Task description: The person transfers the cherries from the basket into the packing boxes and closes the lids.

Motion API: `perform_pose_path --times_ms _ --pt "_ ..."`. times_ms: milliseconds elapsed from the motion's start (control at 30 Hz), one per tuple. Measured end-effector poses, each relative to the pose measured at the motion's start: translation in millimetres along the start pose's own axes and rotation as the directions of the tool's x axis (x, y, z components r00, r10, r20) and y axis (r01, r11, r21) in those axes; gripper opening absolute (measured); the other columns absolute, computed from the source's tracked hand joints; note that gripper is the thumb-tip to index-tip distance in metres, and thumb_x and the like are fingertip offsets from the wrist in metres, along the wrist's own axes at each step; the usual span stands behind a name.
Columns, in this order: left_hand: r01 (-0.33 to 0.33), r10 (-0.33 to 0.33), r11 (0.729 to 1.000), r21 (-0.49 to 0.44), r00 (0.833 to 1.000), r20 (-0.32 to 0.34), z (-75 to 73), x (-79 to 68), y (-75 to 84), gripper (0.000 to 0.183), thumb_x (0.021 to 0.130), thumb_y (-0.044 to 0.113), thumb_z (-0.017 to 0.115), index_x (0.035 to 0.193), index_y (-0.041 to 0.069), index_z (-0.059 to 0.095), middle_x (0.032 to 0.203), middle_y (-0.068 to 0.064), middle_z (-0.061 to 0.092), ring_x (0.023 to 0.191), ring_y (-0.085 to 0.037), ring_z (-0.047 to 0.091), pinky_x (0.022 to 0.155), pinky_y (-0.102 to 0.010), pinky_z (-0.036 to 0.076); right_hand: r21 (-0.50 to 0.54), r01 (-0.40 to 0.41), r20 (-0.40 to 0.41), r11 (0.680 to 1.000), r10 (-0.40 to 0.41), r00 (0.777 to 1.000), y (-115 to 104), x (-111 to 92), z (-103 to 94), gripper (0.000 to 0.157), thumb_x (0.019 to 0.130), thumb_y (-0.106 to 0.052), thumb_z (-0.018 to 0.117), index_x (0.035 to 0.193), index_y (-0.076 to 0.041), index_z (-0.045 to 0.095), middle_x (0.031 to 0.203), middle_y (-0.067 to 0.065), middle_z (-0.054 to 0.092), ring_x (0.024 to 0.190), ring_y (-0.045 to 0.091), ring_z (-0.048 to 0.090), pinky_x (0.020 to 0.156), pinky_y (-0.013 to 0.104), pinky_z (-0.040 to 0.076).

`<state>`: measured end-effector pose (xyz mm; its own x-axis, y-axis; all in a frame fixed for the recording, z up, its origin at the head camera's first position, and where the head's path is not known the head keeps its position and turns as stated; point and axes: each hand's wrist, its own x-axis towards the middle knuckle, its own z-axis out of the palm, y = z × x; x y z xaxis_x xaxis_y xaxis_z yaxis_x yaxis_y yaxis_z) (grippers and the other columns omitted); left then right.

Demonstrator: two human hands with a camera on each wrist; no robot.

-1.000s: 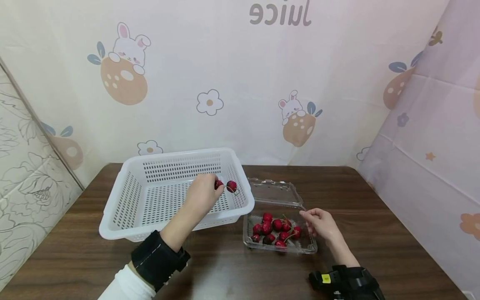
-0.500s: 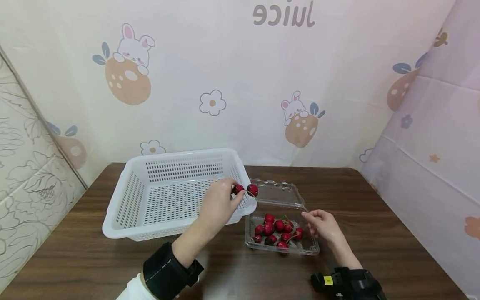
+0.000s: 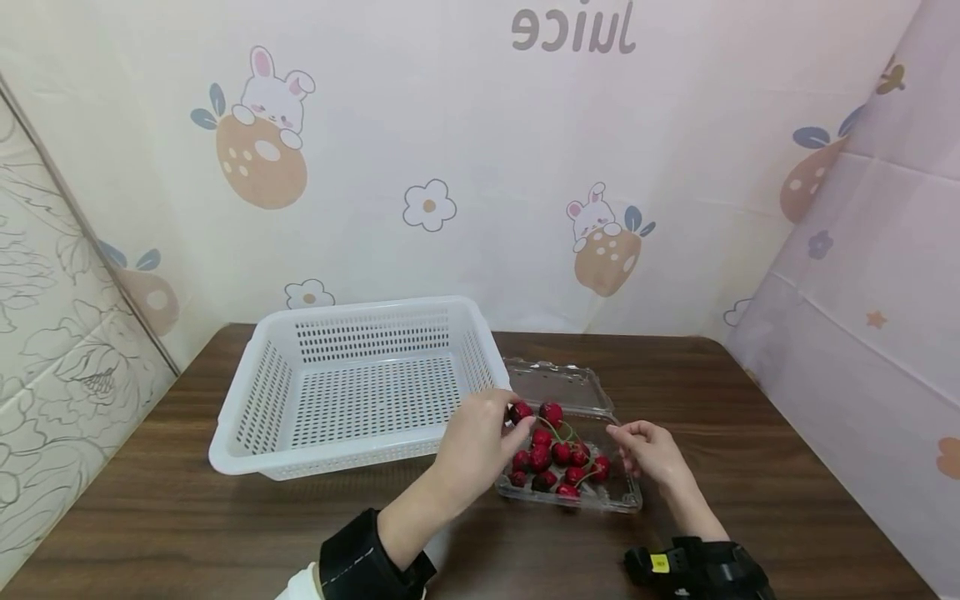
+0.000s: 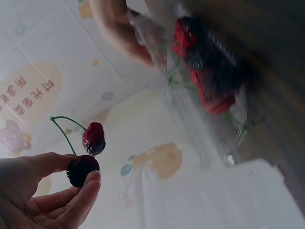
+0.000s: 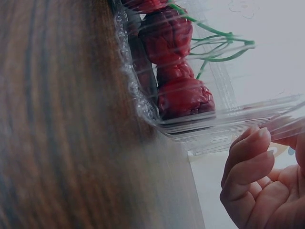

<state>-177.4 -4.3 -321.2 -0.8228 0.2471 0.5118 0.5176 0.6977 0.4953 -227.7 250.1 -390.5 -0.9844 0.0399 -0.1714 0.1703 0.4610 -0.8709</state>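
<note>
My left hand (image 3: pixel 476 442) pinches a dark red cherry (image 4: pixel 81 174) between thumb and fingers. By green stems it is joined to a second cherry (image 4: pixel 94 138), which hangs free beside it. Both are above the left part of a clear plastic box (image 3: pixel 628 500), where several more cherries (image 3: pixel 540 458) lie, some with stems. At the box's right side, my right hand (image 3: pixel 651 454) holds the rim between thumb and curled fingers; the right wrist view shows the fingers (image 5: pixel 248 162) at the plastic edge.
A white perforated basket (image 3: pixel 262 462) stands left of the box, close against it. The box's clear lid (image 3: pixel 558 387) lies folded back behind it. Beyond the brown wooden table (image 3: pixel 247 533) hangs a printed curtain (image 3: pixel 487 167).
My left hand has moved right, from over the basket to over the plastic box, carrying the joined pair of cherries. The right hand stays at the box's rim.
</note>
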Motion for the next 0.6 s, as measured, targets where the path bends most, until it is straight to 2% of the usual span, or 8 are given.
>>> perform_pose_path --times_ms 233,433,600 --pt "-0.051 0.049 0.996 0.079 0.998 0.025 20.3 -8.1 5.6 0.022 0.08 0.02 0.065 0.09 0.001 0.064 0.082 -0.005 0.063 0.073 -0.01 0.058 0.059 -0.018 0.044 0.001 0.0 -0.001 1.0 0.0 1.0 0 0 -0.3 0.037 0.088 -0.03 0.054 0.098 0.005 0.047 0.061 0.001 0.049 0.052 0.013 0.047 0.048 0.027 0.042" --pt "-0.048 0.037 0.994 0.099 0.994 0.103 32.6 -12.9 6.2 0.021 0.081 0.021 0.065 0.088 0.001 0.064 0.073 -0.002 0.06 0.059 -0.004 0.053 0.048 -0.013 0.038 0.004 -0.007 -0.002 1.0 0.007 1.0 0 1 -0.3 0.038 0.088 -0.031 0.054 0.098 0.004 0.047 0.06 0.001 0.049 0.051 0.013 0.047 0.048 0.027 0.042" --pt "-0.047 0.022 0.987 0.153 0.987 0.162 42.0 -16.2 5.1 0.021 0.08 0.024 0.066 0.083 0.003 0.063 0.067 -0.001 0.054 0.056 -0.008 0.054 0.045 -0.017 0.038 0.007 -0.009 -0.001 1.0 0.009 1.0 0 0 -0.8 0.037 0.088 -0.031 0.054 0.098 0.004 0.048 0.06 0.001 0.049 0.051 0.013 0.047 0.048 0.027 0.042"
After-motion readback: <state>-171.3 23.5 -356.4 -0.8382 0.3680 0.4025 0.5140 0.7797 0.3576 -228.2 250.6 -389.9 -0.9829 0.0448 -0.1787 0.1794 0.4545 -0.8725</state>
